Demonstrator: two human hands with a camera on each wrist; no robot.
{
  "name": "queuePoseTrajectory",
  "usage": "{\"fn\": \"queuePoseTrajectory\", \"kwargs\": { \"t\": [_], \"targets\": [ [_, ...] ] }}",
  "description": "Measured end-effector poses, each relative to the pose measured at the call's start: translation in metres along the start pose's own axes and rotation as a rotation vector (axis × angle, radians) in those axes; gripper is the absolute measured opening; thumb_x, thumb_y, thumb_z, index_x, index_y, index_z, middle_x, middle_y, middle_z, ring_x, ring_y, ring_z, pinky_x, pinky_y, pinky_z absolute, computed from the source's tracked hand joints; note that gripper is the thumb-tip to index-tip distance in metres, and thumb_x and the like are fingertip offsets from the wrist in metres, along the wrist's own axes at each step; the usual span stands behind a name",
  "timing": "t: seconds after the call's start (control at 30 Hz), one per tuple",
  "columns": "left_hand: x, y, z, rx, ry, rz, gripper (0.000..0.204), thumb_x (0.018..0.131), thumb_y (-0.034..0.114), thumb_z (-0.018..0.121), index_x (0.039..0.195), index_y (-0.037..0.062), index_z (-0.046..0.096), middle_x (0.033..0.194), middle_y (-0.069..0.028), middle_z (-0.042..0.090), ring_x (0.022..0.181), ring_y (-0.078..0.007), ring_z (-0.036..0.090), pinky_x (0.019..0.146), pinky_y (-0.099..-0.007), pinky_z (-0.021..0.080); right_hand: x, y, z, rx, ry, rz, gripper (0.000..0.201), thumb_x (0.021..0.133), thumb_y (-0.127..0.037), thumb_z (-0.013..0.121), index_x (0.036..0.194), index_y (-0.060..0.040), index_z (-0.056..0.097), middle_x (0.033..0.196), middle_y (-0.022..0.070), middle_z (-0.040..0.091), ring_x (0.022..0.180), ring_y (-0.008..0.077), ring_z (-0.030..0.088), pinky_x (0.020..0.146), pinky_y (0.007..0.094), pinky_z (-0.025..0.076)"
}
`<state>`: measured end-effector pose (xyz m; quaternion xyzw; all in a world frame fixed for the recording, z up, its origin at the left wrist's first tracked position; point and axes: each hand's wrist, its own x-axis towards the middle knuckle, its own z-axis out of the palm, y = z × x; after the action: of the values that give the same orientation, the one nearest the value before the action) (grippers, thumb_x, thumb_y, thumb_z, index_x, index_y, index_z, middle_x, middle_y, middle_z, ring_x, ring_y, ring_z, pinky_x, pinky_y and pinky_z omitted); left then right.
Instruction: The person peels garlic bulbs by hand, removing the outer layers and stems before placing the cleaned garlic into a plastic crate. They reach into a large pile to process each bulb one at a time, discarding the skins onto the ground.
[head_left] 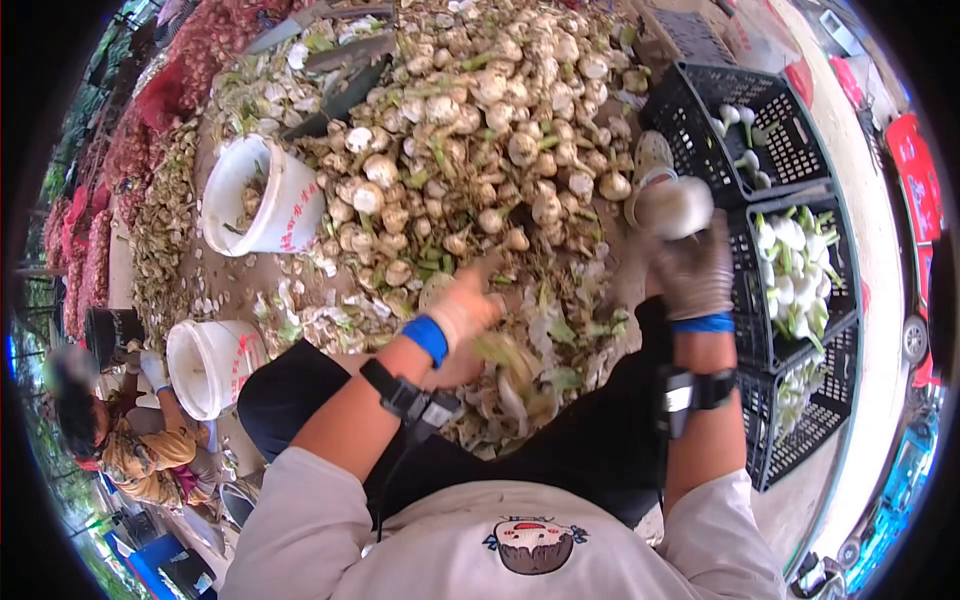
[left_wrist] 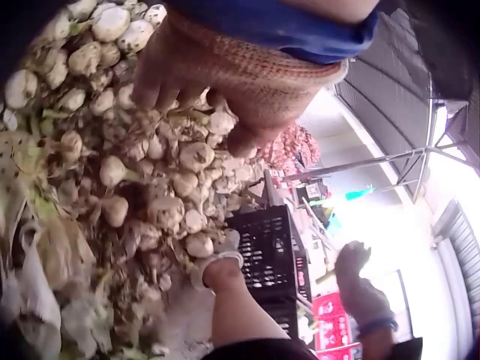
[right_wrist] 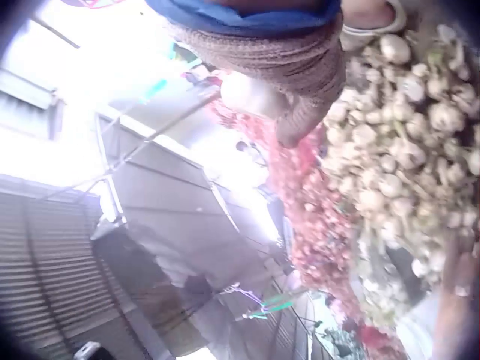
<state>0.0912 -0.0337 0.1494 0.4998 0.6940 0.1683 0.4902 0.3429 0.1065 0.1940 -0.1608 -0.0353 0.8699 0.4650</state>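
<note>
In the head view my gloved right hand (head_left: 692, 268) grips a white peeled garlic bulb (head_left: 675, 208), blurred, beside the black crates. From the right wrist view the bulb (right_wrist: 251, 96) shows pale and smooth under the curled glove fingers (right_wrist: 300, 120). My gloved left hand (head_left: 462, 312) hovers over the near edge of the garlic heap (head_left: 480, 110), its fingers loosely bent and nothing visible in them. Below it lie stripped husks and leaves (head_left: 525, 390), partly blurred. Unpeeled bulbs (left_wrist: 165, 214) with stems spread under the left hand in its wrist view.
To the right, one black crate (head_left: 700, 120) holds a few white bulbs; another is filled with peeled garlic (head_left: 795, 270). White buckets (head_left: 290, 215) stand left of the heap. Another person (head_left: 150, 440) sits at the far left. Red net sacks (head_left: 160, 100) line the back left.
</note>
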Motion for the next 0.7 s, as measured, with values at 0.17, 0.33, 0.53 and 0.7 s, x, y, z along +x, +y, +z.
{"fn": "queuePoseTrajectory", "kwargs": {
  "t": [0.17,0.33,0.53,0.7],
  "targets": [
    [0.084,0.031,-0.096,0.155,0.687,-0.343,0.078,0.077,0.031,0.067,0.138,0.0076,0.024,0.132,-0.0268,0.036,0.115,-0.0395,0.046,0.096,-0.0382,0.042,0.014,-0.014,-0.003,-0.114,0.138,-0.083,0.042,0.090,-0.032,0.049,0.117,0.0010,0.048,0.117,0.0175,0.053,0.106,0.0260,0.053,0.086,0.0324,0.047],
    [0.153,-0.034,-0.133,0.392,0.753,-0.009,0.039,0.077,0.024,0.061,0.113,0.0080,0.059,0.105,-0.0186,0.062,0.094,-0.0324,0.060,0.083,-0.0353,0.046,0.029,0.031,-0.012,-0.649,0.155,0.174,0.040,0.087,-0.027,0.057,0.115,-0.0010,0.047,0.095,0.0111,0.057,0.082,0.0221,0.058,0.071,0.0295,0.049],
    [0.038,0.048,-0.061,-0.925,0.062,0.096,0.028,0.076,0.012,0.069,0.102,0.0032,0.063,0.088,-0.0027,0.063,0.075,-0.0108,0.057,0.065,-0.0253,0.048,0.018,0.073,0.023,-2.094,-0.302,-0.601,0.075,0.061,-0.018,0.075,0.127,-0.0092,0.042,0.131,0.0192,0.037,0.115,0.0387,0.042,0.094,0.0430,0.040],
    [0.001,0.029,-0.015,-0.282,0.282,0.470,0.034,0.072,0.000,0.063,0.104,0.0015,0.053,0.094,-0.0102,0.055,0.091,-0.0238,0.056,0.079,-0.0328,0.047,-0.009,0.100,0.022,-2.122,-0.427,-0.549,0.066,0.063,-0.020,0.075,0.120,-0.0069,0.046,0.117,0.0168,0.047,0.106,0.0363,0.048,0.088,0.0428,0.043]
  ]
}}
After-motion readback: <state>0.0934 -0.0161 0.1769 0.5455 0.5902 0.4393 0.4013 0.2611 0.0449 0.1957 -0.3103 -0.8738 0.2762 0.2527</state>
